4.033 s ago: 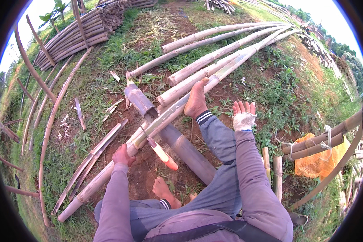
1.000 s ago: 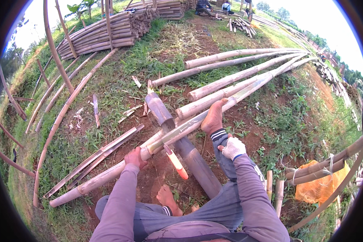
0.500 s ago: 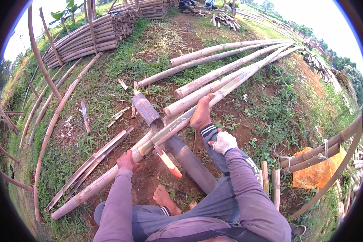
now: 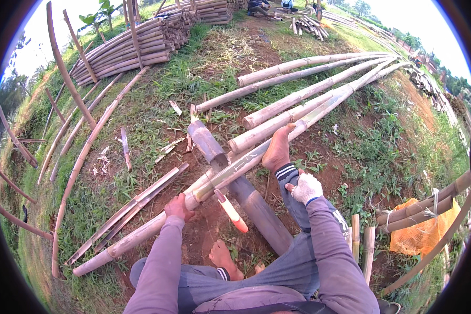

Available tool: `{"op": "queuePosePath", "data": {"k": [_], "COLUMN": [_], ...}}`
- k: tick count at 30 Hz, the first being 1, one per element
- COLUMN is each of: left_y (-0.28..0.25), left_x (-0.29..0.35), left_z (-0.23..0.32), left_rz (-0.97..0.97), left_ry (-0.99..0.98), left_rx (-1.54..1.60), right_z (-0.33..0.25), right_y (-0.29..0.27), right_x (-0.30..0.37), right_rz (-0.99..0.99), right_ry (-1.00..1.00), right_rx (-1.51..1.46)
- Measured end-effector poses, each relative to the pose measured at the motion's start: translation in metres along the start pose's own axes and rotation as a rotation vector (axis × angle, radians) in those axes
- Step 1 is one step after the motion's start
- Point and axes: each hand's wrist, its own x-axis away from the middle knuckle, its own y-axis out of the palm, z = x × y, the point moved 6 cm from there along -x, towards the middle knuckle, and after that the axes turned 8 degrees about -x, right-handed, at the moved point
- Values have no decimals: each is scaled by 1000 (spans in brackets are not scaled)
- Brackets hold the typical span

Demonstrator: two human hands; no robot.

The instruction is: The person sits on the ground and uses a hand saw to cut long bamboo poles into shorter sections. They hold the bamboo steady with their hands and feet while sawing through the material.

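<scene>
I judge this step as steadying the bamboo pole (image 4: 252,160), which lies over a thick bamboo log (image 4: 262,210) and under the right foot (image 4: 278,149); my left hand (image 4: 179,208) wraps it, and the next move calls for a firm hold clear of the orange-ended tool (image 4: 232,212), its upper end unclear. My gloved right hand (image 4: 306,189) is at the trouser leg (image 4: 298,213), whether gripping I cannot tell.

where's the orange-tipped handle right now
In the head view, the orange-tipped handle is just below centre, right of the left hand, below the light bamboo pole and beside the dark bamboo.
</scene>
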Motion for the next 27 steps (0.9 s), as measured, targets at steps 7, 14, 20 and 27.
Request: {"op": "queuePosePath", "data": {"k": [7, 14, 20, 27], "left_y": [-6, -3, -4, -5], "left_x": [0, 0, -3, 1], "left_z": [6, 6, 9, 5], "left_rz": [12, 13, -24, -3], "left_ry": [4, 11, -2, -11], "left_rx": [-11, 13, 32, 25], "right_z": [76, 107, 120, 114], "right_y": [-11, -12, -32, -64], "right_x": [-28, -29, -18, 8], "right_rz": [733, 916, 1098, 1199], "right_ry": [107, 221, 294, 373], "right_rx": [-585, -742, -833, -817]}}
